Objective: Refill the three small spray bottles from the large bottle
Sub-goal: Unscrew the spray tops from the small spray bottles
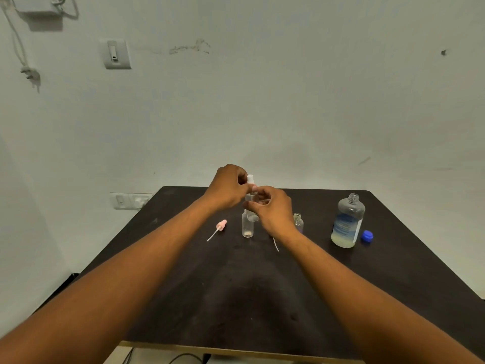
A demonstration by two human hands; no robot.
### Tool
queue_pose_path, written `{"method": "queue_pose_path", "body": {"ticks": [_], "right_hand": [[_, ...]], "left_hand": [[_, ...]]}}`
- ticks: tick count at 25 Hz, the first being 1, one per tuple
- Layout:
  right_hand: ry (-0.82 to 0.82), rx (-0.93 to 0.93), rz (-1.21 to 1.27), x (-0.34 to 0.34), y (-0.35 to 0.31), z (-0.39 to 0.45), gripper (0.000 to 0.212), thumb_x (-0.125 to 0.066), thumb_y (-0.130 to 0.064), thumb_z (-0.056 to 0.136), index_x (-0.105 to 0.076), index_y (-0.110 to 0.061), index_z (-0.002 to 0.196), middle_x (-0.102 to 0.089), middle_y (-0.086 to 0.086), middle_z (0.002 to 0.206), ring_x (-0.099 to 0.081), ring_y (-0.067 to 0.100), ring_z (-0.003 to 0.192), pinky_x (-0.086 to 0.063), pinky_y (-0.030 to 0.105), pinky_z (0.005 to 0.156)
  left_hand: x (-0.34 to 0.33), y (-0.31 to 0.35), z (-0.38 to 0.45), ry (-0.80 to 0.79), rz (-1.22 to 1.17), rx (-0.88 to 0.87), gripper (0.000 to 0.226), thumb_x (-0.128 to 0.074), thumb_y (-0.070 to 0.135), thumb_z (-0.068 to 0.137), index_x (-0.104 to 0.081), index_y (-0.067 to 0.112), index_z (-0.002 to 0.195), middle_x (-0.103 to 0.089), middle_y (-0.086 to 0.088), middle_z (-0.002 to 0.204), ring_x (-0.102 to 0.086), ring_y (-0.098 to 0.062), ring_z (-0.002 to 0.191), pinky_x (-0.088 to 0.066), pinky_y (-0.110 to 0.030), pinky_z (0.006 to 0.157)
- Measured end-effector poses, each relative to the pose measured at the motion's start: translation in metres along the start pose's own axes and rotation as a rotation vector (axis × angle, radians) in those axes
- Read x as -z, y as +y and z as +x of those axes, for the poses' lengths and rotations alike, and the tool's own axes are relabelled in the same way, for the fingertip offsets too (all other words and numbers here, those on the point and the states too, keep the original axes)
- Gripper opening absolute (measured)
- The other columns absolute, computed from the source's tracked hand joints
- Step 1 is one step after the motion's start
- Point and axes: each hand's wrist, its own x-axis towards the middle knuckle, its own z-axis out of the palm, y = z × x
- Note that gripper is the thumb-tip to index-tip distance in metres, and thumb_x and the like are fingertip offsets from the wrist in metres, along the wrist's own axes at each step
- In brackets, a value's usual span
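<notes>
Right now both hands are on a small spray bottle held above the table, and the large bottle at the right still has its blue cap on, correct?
Not quite. The head view shows the large bottle open at the neck, and its blue cap lies on the table beside it. The rest stands: the left hand and right hand both hold a small spray bottle.

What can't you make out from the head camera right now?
- The held spray bottle: both the left hand and the right hand cover most of it, so its fill level is hidden.
- Large bottle: label text too blurred to read.
- Thin white tube: its upper end is hidden behind the right wrist.
</notes>
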Motion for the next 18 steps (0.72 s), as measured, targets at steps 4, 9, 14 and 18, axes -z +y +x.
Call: {"method": "queue_pose_path", "body": {"ticks": [4,9,14,18], "right_hand": [[-0.004,0.008,-0.004,-0.0022,0.0028,0.0000,0.031,-0.086,-0.026,0.080,-0.075,-0.023,0.109,-0.072,-0.010,0.098,-0.068,0.007,0.091,-0.061,0.033,0.087],[0.001,0.004,0.022,-0.0069,-0.0022,-0.0006,0.041,-0.087,-0.026,0.079,-0.072,-0.021,0.117,-0.073,-0.010,0.099,-0.069,0.005,0.090,-0.058,0.025,0.084],[-0.042,0.022,0.050,-0.0032,-0.0057,-0.0024,0.033,-0.085,-0.024,0.082,-0.073,-0.023,0.113,-0.073,-0.009,0.098,-0.070,0.007,0.091,-0.056,0.023,0.081],[-0.051,0.016,0.078,-0.0009,-0.0053,-0.0015,0.034,-0.084,-0.021,0.083,-0.075,-0.021,0.115,-0.074,-0.007,0.098,-0.071,0.008,0.092,-0.061,0.031,0.086]], "left_hand": [[0.0039,-0.0042,0.0011,-0.095,-0.032,-0.005,0.014,-0.075,0.025,0.090,-0.070,0.012,0.087,-0.063,0.004,0.075,-0.057,-0.010,0.067,-0.037,-0.018,0.058],[-0.0004,-0.0024,0.0013,0.081,-0.071,0.066,0.031,-0.086,0.036,0.077,-0.072,0.009,0.084,-0.070,-0.001,0.079,-0.066,-0.015,0.073,-0.051,-0.026,0.063],[0.0025,-0.0026,0.0028,0.043,-0.059,0.038,0.027,-0.083,0.031,0.081,-0.071,0.008,0.085,-0.069,-0.003,0.078,-0.062,-0.015,0.070,-0.046,-0.023,0.059],[0.0075,-0.0054,0.0024,-0.064,-0.101,0.002,0.019,-0.079,0.027,0.087,-0.075,0.011,0.096,-0.073,-0.003,0.090,-0.070,-0.020,0.086,-0.056,-0.032,0.076]]}}
